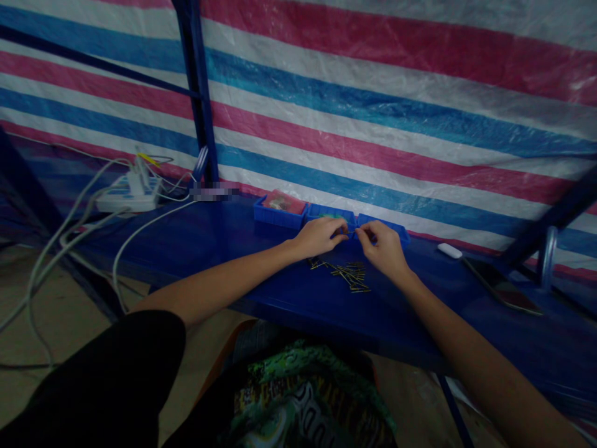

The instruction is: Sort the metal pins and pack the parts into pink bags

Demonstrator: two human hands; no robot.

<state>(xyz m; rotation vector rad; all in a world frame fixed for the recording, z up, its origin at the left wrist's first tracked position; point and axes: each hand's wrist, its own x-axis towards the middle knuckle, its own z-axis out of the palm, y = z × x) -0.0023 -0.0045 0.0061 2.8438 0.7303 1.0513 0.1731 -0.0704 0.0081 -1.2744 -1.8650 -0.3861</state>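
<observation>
My left hand (323,237) is closed in a pinch, and a thin brass-coloured pin (351,232) sticks out from its fingertips. Facing it, my right hand (383,247) pinches at the other end of that pin; the exact contact is too small to make out. Below both hands, a loose pile of similar thin brass-coloured pins (351,274) lies on the blue shelf (280,297). Just behind the hands stand a middle blue bin (321,212) and a right blue bin (402,233), both partly hidden by my fingers.
A left blue bin (280,216) holds a reddish packet. Far left, a white power strip (128,194) trails several cables over the shelf edge. A phone (501,285) and a small white case (449,251) lie at right. Striped sheeting (373,118) hangs behind blue posts.
</observation>
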